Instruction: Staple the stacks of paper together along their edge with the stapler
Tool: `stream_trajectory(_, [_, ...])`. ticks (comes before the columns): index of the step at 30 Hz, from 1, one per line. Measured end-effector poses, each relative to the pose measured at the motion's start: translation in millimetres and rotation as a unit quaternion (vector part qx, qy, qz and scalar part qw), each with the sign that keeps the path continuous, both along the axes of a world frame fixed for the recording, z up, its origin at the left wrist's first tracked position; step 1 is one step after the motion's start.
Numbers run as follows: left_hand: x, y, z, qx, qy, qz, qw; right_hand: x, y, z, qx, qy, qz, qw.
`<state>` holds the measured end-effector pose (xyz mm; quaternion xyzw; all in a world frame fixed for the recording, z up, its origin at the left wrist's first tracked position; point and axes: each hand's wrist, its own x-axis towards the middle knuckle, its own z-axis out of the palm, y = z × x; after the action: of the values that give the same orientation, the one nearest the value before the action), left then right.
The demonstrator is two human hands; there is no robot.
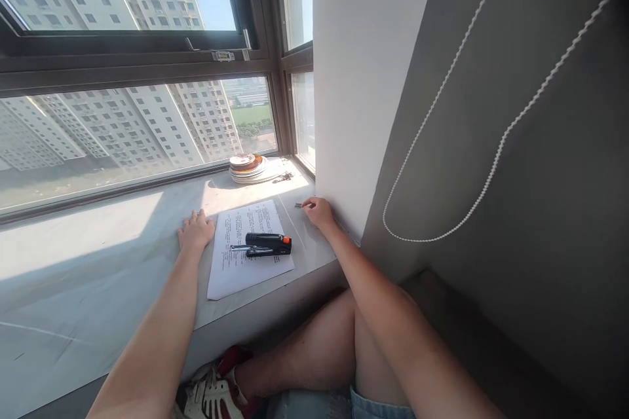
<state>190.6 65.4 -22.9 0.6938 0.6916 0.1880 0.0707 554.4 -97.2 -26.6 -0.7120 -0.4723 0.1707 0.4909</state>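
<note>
On the windowsill lie printed paper sheets (230,281), with a black stapler (268,243) with an orange part resting on top of them. The stapler's metal tray shows at its left end. My left hand (195,232) is flat on the sill just left of the sheets, fingers spread, holding nothing. To the right of the sheets, my right hand (318,211) is closed by the wall, its fingers pinching a small grey strip of staples (298,205) that sticks out to the left.
A stack of small plates (248,169) stands at the back of the sill (88,288), beside a small dark object (283,177) too small to make out. A white bead chain (417,240) hangs in a loop at the right. The window (147,124) runs along the far side.
</note>
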Motion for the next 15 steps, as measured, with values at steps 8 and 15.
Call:
stream_trajectory(8, [-6.1, -7.1, 7.3, 0.078, -0.041, 0.041, 0.995, -0.6, 0.1, 0.3, 0.021, 0.003, -0.002, 1.0])
stream_trajectory(15, [-6.0, -13.1, 6.5, 0.084, -0.067, 0.04, 0.993, -14.6, -4.6, 2.8, 0.037, 0.008, 0.012, 0.999])
